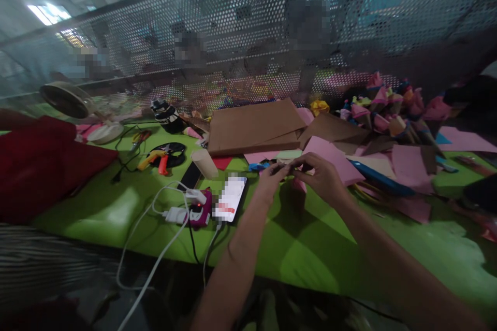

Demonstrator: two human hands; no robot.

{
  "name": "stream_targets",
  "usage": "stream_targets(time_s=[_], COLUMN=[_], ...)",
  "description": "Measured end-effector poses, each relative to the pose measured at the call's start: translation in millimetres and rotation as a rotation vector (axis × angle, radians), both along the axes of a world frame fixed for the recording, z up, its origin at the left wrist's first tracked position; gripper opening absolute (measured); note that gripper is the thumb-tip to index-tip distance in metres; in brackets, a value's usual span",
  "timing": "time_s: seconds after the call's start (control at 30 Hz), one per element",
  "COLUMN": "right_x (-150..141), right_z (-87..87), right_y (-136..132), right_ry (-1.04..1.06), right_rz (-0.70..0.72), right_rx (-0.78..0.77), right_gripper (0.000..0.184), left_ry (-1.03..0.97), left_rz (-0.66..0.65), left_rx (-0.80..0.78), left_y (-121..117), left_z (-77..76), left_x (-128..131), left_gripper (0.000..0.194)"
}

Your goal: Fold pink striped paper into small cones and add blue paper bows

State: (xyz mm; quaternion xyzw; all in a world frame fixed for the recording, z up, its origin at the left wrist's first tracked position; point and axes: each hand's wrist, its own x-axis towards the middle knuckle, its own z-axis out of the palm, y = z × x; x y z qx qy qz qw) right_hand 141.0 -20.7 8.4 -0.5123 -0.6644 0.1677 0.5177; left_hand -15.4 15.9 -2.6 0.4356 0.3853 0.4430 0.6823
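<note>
Above the green tabletop, my left hand (271, 178) and my right hand (321, 174) meet with fingertips pinched together. What they grip is small and mostly hidden by the fingers. A bit of pink paper (299, 184) shows just below my right fingers; whether it is held I cannot tell. Just left of my left fingertips is a small crumpled blue piece (256, 167). Behind the hands lie a pale green paper (288, 154) and a large pink sheet (330, 159). A lit phone (232, 199) lies beside my left forearm, with a cable plugged in.
A purple power strip (202, 210) with white chargers sits left of the phone. Farther back are a paper cup (204, 163), a yellow-orange glue gun (152, 159), brown cardboard (254, 125) and a bunch of paper flowers (388, 105). Red cloth (42, 165) covers the left side.
</note>
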Motion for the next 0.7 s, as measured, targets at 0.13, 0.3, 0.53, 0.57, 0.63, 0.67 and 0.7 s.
stream_targets(time_s=[0.13, 0.3, 0.53, 0.57, 0.63, 0.67, 0.7], right_x=[0.6, -0.3, 0.2, 0.5, 1.4, 1.9, 2.4], right_z=[-0.7, -0.9, 0.6, 0.8, 1.1, 0.9, 0.6], right_y=[0.2, -0.5, 0.1, 0.5, 1.4, 1.9, 2.4], right_ry=[-0.071, -0.103, -0.067, -0.068, -0.078, -0.081, -0.077], right_rz=[-0.046, -0.005, -0.009, -0.021, -0.052, -0.066, -0.078], right_rx=[-0.004, 0.023, 0.034, 0.027, 0.010, 0.002, -0.008], right_gripper=[0.004, 0.013, 0.016, 0.019, 0.025, 0.027, 0.029], left_ry=[0.007, 0.012, 0.076, 0.078, 0.083, 0.087, 0.091], left_rz=[-0.054, -0.039, 0.074, 0.084, 0.081, 0.071, 0.062], left_rx=[0.047, 0.057, -0.076, -0.083, -0.089, -0.084, -0.078], left_y=[1.0, 3.7, 3.8, 3.6, 3.2, 3.1, 3.1], left_z=[-0.2, -2.4, -6.7, -6.8, -6.1, -5.5, -4.7], left_x=[-0.2, 0.6, 0.2, 0.0, -0.1, 0.0, 0.1], left_gripper=[0.026, 0.022, 0.012, 0.012, 0.011, 0.011, 0.010])
